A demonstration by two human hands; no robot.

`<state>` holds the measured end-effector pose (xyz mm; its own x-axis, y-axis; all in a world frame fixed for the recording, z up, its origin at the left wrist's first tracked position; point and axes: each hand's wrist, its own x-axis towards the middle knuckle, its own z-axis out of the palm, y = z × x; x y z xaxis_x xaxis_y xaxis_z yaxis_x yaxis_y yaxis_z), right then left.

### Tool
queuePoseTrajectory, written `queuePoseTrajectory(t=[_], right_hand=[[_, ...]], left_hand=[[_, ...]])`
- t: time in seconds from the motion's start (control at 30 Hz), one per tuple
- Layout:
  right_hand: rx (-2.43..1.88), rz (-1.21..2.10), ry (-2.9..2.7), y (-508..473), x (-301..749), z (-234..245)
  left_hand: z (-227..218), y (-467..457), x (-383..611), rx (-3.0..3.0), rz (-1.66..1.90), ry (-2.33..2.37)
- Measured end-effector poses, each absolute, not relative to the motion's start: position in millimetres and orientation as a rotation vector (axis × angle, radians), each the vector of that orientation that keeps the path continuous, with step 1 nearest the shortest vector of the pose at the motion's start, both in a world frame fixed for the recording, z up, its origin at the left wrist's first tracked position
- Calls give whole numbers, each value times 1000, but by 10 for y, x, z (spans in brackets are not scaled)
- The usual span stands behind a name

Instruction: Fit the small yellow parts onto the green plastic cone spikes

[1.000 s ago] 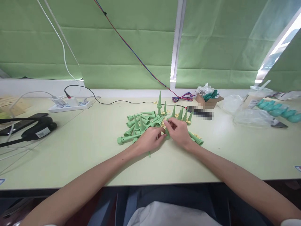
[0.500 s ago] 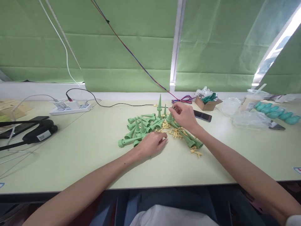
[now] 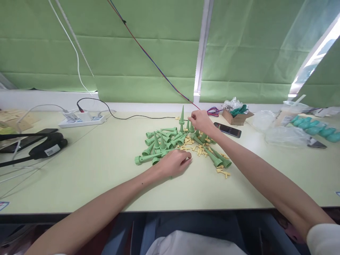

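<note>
My right hand [image 3: 201,121] is closed in a pinch at the back of a heap of green plastic spikes [image 3: 162,139]. Its fingertips are at the top of an upright green spike [image 3: 191,129], partly hidden by the hand. Two more spikes stand close by, the taller spike [image 3: 182,119] just to the left. Palm down, my left hand [image 3: 176,163] rests on the table at the front of the heap with its fingers curled; whatever they hold is hidden. Small yellow branched plastic pieces [image 3: 200,150] lie scattered between the hands and the green spikes.
A phone [image 3: 227,130] and a small cardboard box [image 3: 237,117] lie behind my right arm. Farther right are a plastic cup [image 3: 287,114], clear bags and teal objects [image 3: 316,127]. On the left are a power strip [image 3: 82,119] and a black strapped device [image 3: 47,145].
My right hand has moved slightly back, away from me, with the green spike beneath its fingertips. The left hand stays in place by the heap. The view has shifted a little.
</note>
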<state>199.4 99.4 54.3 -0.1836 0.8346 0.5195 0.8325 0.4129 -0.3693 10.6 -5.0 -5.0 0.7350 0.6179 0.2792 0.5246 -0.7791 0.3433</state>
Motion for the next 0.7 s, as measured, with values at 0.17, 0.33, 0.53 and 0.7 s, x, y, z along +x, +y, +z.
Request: queuePoseTrajectory(t=[0.17, 0.33, 0.53, 0.7], right_hand=[[-1389, 23, -2022, 1012, 2003, 487], [-1382, 119, -2049, 1026, 1999, 425], [-1508, 93, -2048, 1003, 1952, 450], [-1573, 55, -2071, 1027, 1930, 468]], left_hand=[[-40, -54, 111, 2715, 543, 891], [-42, -49, 109, 2720, 525, 861], [-71, -36, 102, 2730, 512, 852], [-76, -30, 97, 2746, 497, 838]])
